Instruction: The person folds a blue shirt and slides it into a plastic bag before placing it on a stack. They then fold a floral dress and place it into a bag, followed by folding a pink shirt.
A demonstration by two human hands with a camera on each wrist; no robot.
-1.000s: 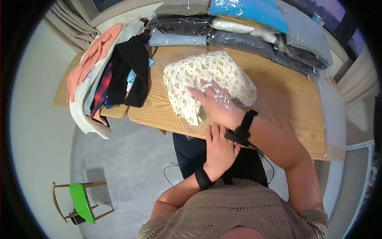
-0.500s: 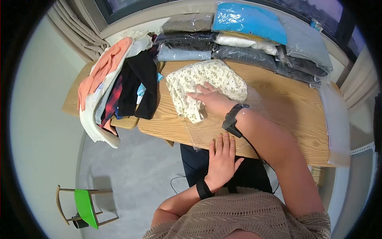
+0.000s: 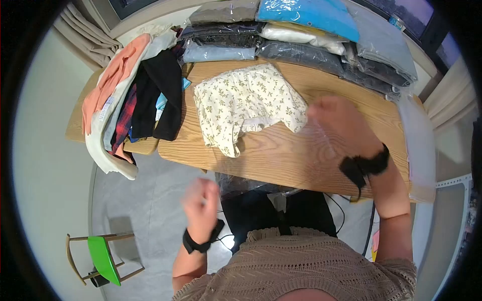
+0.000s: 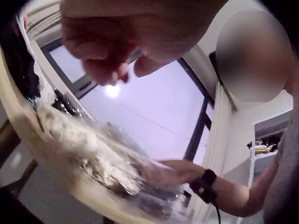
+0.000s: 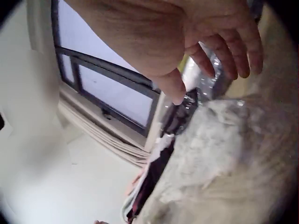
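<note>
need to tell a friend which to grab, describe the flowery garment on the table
Find the wooden table with bagged clothes stacked along its far edge. Near its middle lies a crumpled cream garment, the only one with a small floral print.

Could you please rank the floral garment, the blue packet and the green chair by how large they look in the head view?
1. floral garment
2. blue packet, partly cut off by the frame
3. green chair, though it stands on the floor, farther from the camera

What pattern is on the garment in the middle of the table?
Cream garment with small floral sprigs; head view.
</note>
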